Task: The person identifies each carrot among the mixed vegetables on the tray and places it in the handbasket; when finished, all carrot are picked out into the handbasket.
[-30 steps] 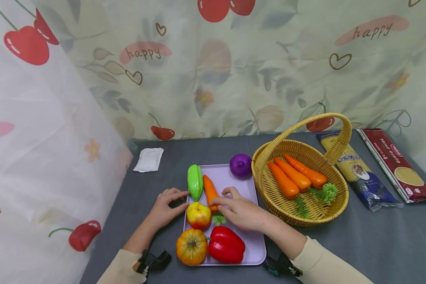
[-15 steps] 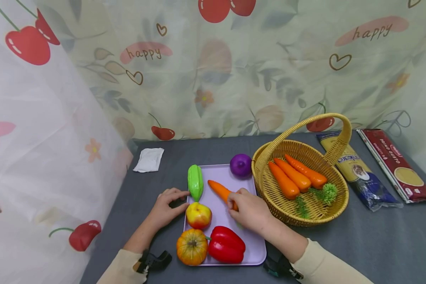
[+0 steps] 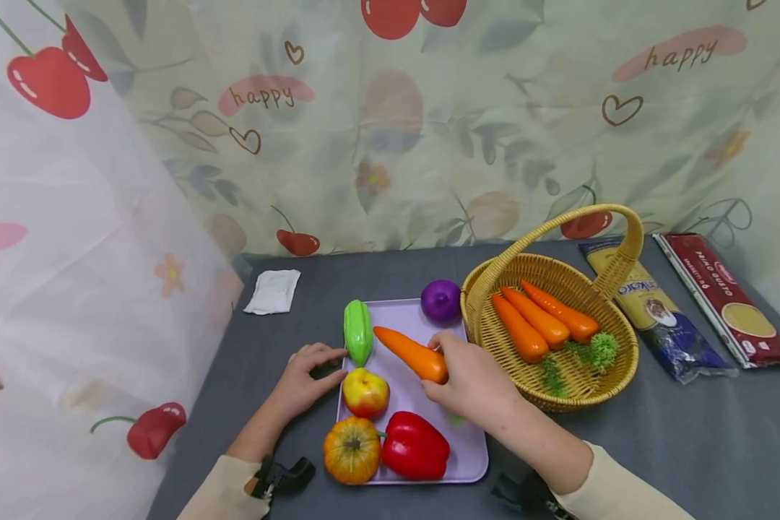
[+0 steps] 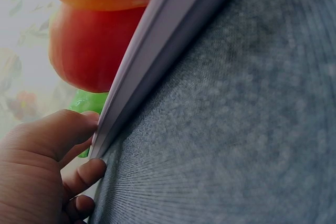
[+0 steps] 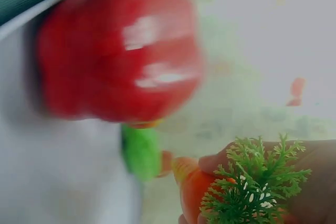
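My right hand grips an orange carrot by its thick end, above a lilac tray. The carrot's tip points to the far left; its green leaves show in the right wrist view. Beside the tray's left rim lies my left hand, its thumb and index finger apart and their tips touching the rim. On the tray are a green ridged vegetable, a red-yellow apple-like fruit, a small pumpkin, a red bell pepper and a purple onion-like ball.
Right of the tray stands a wicker basket with a tall handle, holding 3 carrots. Behind it lie a blue-and-yellow pasta pack and a red spaghetti pack. A white packet rests at the back left.
My right hand has taken hold of the carrot, drawn it rightward away from the green vegetable, and raised it from the tray. The left hand has stayed at the rim.
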Tool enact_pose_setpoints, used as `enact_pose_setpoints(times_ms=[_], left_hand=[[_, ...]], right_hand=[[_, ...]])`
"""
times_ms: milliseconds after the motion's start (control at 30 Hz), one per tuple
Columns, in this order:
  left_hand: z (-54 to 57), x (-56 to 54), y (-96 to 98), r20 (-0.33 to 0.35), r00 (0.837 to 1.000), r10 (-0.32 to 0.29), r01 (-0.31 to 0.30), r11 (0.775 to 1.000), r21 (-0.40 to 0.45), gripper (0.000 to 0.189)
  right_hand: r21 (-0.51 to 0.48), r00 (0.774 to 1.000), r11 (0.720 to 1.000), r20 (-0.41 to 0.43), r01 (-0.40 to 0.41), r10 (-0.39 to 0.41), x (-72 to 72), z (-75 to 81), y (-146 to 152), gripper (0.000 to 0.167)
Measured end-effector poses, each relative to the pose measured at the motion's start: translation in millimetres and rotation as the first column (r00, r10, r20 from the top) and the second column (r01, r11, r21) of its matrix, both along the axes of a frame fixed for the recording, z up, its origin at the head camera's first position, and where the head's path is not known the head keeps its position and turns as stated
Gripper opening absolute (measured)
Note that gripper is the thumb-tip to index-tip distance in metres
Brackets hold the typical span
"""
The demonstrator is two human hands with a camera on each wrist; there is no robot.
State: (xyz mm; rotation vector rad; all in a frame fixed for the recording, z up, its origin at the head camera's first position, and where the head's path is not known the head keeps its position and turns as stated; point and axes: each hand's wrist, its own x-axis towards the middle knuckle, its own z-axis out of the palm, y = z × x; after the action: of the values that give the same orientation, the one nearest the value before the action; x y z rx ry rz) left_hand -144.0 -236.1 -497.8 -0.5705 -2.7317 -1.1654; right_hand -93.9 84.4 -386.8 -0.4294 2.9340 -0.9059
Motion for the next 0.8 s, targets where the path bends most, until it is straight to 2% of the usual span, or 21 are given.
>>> enact_pose_setpoints(times_ms=[233, 433, 633, 800], left_hand=[[0.1, -0.8, 0.4, -0.007, 1.000, -0.004, 0.004, 1.000, -0.001, 0.034], [-1.9, -0.7, -0.4, -0.015, 1.000, -0.001, 0.001, 1.000, -0.008, 0.034], [-1.8, -0.8, -0.2, 0.000, 1.000, -0.005, 0.005, 1.000, 0.003, 0.034], [-2.4, -0.7, -0.6, -0.012, 1.000, -0.007, 0.007, 1.000, 0.005, 0.034]], right_hand=[[-0.090, 0.997, 0.995, -0.065, -0.052, 0.046, 17.1, 37.6, 18, 0.048], [-0.185, 0.989, 0.979, -0.136, -0.087, 0.062, 35.9, 65.7, 41, 0.048], [-0.241, 0.975, 0.967, -0.219, -0.081, 0.027, 52.1, 88.3, 70, 0.052], [-0.266, 0.956, 0.963, -0.292, -0.046, -0.035, 61.7, 98.0, 94, 0.056]])
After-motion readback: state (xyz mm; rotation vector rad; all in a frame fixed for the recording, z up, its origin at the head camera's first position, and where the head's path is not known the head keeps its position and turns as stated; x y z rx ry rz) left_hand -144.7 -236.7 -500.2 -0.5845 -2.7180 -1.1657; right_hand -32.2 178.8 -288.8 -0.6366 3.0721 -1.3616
